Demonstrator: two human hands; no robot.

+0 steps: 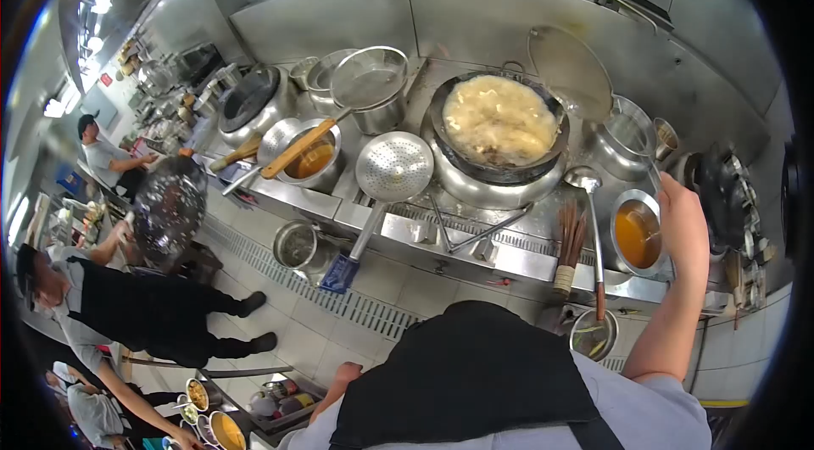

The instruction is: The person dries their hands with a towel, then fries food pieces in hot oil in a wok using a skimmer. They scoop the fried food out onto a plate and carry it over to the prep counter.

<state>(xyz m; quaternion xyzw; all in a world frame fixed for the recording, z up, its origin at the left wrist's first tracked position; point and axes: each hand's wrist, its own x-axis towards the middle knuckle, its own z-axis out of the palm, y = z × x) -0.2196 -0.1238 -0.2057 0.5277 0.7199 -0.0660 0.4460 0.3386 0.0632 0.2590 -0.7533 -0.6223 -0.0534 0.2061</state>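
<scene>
My right hand (681,217) is closed beside a metal pot of orange liquid (638,234). A thin metal handle (654,177) shows at its fingers; what that handle belongs to I cannot make out. Low in the view, my left hand (346,373) hangs by my side, its fingers mostly hidden. Ahead, pale frothy liquid with pieces in it bubbles in a black wok (500,123) on the burner. Between wok and right hand lie a long-handled ladle (593,217) and a bamboo brush (566,259).
A perforated skimmer (394,166) with a blue-wrapped handle juts over the counter's front edge. Left of it stand a pot with a wooden-handled tool (301,149) and stacked strainers (370,81). A co-worker (161,306) holds another wok (170,204). A round mesh lid (570,68) leans behind.
</scene>
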